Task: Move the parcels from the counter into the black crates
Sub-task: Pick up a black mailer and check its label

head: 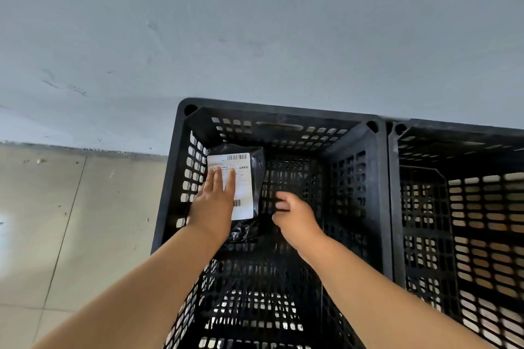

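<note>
Black crates (380, 178) on tiled floor (56, 221), grey wall (255, 22).

Soft daylight is filling the picture. A bright white glare is shining on the floor (56, 235) at the left edge. The inside of the black crate (283, 116) is looking dark. Straight lines are bending near the edges, and the corners are looking a little blurry.
</note>
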Demonstrator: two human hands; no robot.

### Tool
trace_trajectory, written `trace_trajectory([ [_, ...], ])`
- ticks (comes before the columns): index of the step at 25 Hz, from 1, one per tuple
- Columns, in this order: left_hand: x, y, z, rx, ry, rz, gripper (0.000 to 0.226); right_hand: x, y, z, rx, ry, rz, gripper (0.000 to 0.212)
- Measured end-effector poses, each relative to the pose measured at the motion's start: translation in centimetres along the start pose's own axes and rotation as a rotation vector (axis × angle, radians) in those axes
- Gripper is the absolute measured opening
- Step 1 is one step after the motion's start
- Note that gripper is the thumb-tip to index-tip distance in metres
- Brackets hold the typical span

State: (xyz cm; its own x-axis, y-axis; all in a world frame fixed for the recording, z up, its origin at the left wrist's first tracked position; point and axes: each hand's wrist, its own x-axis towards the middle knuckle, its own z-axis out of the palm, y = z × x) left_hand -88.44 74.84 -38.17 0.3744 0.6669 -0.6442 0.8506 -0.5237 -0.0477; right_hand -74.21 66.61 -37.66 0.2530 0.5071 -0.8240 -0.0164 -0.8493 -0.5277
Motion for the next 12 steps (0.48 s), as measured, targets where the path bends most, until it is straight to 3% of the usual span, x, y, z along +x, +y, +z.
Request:
trace_trajectory([
  [6,-6.7,0.5,-6.4,-0.113,0.055,0.103,0.088,-7.2,-4.1,-5.0,-0.167,-0.010,-0.024,0.039],
  [12,-14.0,-0.4,-14.6,-0.171,0.113,0.100,0.046,-17.5,-8.7,-7.5,-0.365,0.031,-0.155,0.034],
])
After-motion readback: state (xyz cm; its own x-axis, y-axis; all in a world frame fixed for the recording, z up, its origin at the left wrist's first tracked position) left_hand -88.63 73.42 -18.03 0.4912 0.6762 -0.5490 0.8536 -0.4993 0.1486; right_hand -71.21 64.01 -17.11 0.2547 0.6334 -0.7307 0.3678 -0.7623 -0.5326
